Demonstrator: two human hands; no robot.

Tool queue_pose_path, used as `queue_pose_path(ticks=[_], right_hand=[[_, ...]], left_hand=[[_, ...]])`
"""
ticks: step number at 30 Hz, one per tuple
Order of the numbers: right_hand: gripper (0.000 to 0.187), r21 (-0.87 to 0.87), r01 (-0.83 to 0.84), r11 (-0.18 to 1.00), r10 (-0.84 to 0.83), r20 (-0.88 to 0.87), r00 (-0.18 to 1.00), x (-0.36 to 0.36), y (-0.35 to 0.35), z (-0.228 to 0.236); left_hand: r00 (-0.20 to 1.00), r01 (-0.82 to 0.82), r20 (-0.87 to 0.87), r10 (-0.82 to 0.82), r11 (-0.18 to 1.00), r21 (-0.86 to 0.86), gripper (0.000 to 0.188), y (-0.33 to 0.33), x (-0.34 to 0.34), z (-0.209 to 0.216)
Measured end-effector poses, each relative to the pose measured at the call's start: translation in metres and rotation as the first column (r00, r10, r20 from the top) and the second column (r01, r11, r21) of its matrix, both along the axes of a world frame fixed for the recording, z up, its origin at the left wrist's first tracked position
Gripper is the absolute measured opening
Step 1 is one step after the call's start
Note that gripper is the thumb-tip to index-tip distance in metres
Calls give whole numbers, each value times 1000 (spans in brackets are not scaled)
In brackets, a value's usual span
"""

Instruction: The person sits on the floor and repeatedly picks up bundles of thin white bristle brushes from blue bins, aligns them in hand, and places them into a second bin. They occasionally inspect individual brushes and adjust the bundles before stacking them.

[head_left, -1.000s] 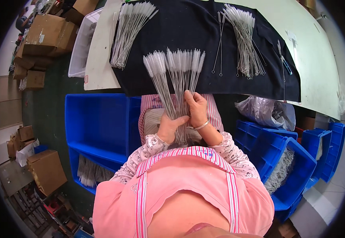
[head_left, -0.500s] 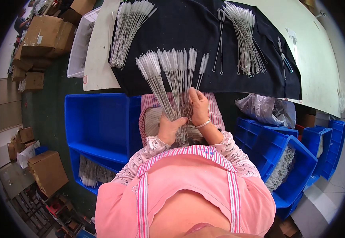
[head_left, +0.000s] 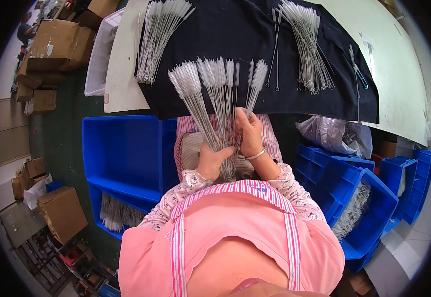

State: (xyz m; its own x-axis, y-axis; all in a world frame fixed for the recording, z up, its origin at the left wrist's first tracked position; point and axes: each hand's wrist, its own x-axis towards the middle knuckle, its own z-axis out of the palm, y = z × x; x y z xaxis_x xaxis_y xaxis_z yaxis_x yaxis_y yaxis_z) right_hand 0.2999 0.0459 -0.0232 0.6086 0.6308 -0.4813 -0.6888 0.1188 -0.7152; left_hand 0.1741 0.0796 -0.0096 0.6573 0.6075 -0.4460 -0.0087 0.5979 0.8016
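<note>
A fanned bundle of wire-stemmed straw brushes (head_left: 206, 114), white bristles upward, stands in front of my body. My left hand (head_left: 210, 161) is closed round the lower stems, thumb across them. Higher up on the right, my right hand (head_left: 249, 132) pinches the stems of a smaller cluster of brushes (head_left: 258, 79), which leans right, apart from the main fan. The stem ends below my hands are partly hidden. On the black cloth (head_left: 220, 29) beyond lie a brush pile at left (head_left: 161, 44) and another pile at right (head_left: 307, 49), with two loose brushes (head_left: 276, 49) beside it.
Pliers (head_left: 359, 75) lie at the cloth's right edge on the white table (head_left: 399, 74). Blue bins (head_left: 121, 153) stand to my left, and more blue bins (head_left: 369, 198) holding brushes to my right. A plastic bag (head_left: 332, 133) sits under the table's edge. Cardboard boxes (head_left: 54, 44) are stacked far left.
More brushes have shifted from the middle of the fan to the right-hand cluster at my right fingers, widening the gap between them. My left hand keeps its hold in nearly the same place.
</note>
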Motion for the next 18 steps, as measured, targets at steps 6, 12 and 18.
queue_pose_path(ticks=[6, 12, 18], right_hand=[[13, -12, -111, 994, 109, -110, 988, 6, -3, -3], [9, -16, -124, 992, 123, -63, 990, 6, -2, 3], [8, 55, -69, 996, 77, -153, 985, 6, -4, 12]], left_hand=[[1000, -24, 13, 23, 1000, 17, 36, -3, 1, 6], [1000, 4, 19, -5, 999, 50, 35, -4, 1, 10], [1000, 3, 0, -3, 999, 48, 22, -5, 3, 17]])
